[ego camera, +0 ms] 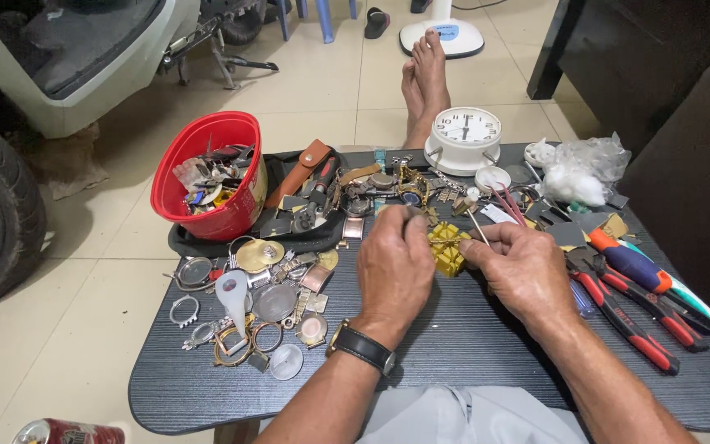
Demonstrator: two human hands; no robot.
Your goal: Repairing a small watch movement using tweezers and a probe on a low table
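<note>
Left hand (394, 265): closed on the yellow block (447, 247), steadying it on the table (454, 362).
Right hand (521, 267): pinches a thin tool (477, 226) at the block.
Advice: brace wrists, press straight, lightly.

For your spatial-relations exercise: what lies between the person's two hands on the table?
In the head view, a small yellow block sits between the left hand and the right hand; both hands' fingertips touch it.
</note>
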